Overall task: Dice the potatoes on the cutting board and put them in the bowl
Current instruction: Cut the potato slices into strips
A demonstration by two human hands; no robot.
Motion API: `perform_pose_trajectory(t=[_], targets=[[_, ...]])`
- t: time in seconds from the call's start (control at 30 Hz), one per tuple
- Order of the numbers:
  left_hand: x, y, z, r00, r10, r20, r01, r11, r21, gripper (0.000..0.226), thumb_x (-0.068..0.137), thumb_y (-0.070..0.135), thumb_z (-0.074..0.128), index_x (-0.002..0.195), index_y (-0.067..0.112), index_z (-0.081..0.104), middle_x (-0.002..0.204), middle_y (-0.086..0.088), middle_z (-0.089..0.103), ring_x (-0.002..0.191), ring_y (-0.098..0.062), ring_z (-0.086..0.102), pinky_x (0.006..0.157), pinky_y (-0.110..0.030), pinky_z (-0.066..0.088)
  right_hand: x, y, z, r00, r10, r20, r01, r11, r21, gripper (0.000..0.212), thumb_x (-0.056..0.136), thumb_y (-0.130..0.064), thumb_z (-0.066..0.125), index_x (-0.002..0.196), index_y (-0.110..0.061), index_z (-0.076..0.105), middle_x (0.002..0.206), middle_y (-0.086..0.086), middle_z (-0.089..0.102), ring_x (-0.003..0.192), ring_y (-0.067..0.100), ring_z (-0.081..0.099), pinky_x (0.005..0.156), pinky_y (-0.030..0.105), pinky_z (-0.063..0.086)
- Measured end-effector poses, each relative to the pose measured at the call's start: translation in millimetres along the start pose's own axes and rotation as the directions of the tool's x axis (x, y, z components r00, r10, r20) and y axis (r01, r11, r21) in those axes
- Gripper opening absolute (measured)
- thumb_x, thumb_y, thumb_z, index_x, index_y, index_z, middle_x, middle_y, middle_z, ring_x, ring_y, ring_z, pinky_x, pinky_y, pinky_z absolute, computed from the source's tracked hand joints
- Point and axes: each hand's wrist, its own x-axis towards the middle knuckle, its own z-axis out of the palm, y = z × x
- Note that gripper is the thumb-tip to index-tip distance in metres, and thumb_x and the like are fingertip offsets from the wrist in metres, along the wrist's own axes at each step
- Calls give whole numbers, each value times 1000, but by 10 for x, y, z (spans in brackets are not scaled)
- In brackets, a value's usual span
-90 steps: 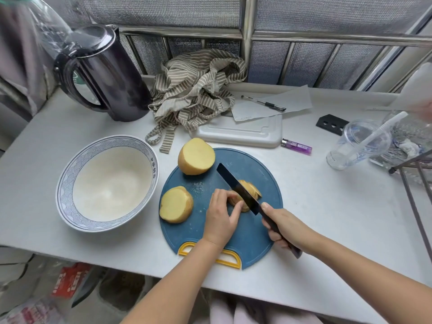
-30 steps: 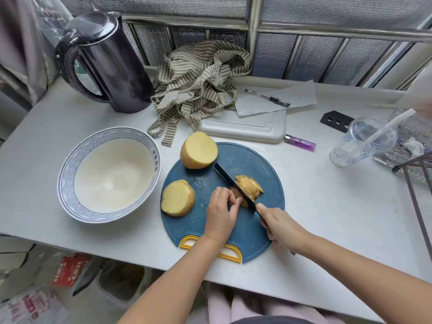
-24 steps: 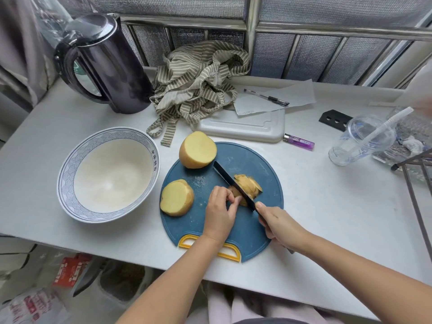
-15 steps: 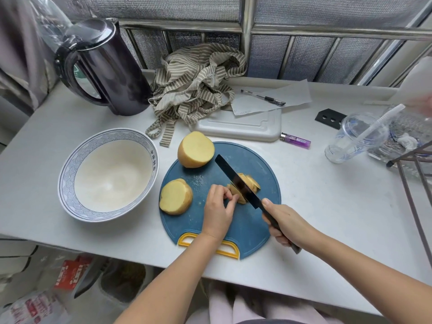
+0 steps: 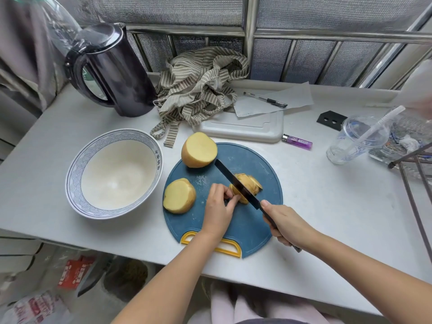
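A round blue cutting board (image 5: 247,220) with a yellow handle lies at the near edge of a pale table (image 5: 339,206). On it, the left hand (image 5: 217,206) curls its fingertips round the near end of a potato piece (image 5: 252,182). The right hand (image 5: 285,224) is wrapped round the handle of a black knife (image 5: 233,181), with one fingertip up by the heel of the blade. The blade lies across the piece, and cut slices lean together on its right side.

The blade tip sits just beside a potato half (image 5: 198,149) at the far edge of the board. A second potato half (image 5: 178,195) lies just left of the left hand. A white bowl (image 5: 77,164) with a blue patterned rim stands left of the board, near it but apart.

Behind the board are a white tray (image 5: 240,127), a striped cloth (image 5: 198,85) and a dark kettle (image 5: 112,71). A pen (image 5: 265,99) lies on paper (image 5: 292,97). A purple lighter (image 5: 297,141) lies to the right of the tray, and a plastic cup (image 5: 357,139) with a straw stands further right.

Blue characters on the inner rim of the bowl, the label on the lighter and the blue print on the cup are too small to read.
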Motion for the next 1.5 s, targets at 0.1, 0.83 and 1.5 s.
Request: perform_pose_trajectory(t=[0.1, 0.83, 1.5], targets=[[27, 10, -10, 1000, -28, 3, 28, 1000, -12, 30, 80, 10, 74, 73, 15, 46, 77, 7, 41, 72, 1, 45, 65, -10, 35, -5, -30, 1, 1000, -3, 9, 3, 1000, -26, 52, 101, -54, 30, 66, -16, 35, 46, -6, 29, 42, 16, 21, 40, 21, 21], [353, 128, -258, 931, -298, 211, 315, 947, -55, 47, 63, 14, 87, 59, 18, 40, 60, -2, 54, 55, -9, 41, 52, -21, 35, 12, -18, 70, 1000, -21, 6, 21, 994, -109, 51, 103, -51, 26, 69, -15, 34, 47, -5, 32, 39, 11, 24, 39, 18, 25], [459, 277, -339, 883, -369, 288, 364, 928, 73, 46, 66, 10, 86, 59, 18, 41, 67, 3, 61, 58, -8, 48, 60, -26, 42, 39, -31, 160, 1000, -16, -12, 14, 986, -169, 50, 103, -51, 23, 69, -16, 34, 51, -4, 33, 38, 7, 27, 45, 18, 30]])
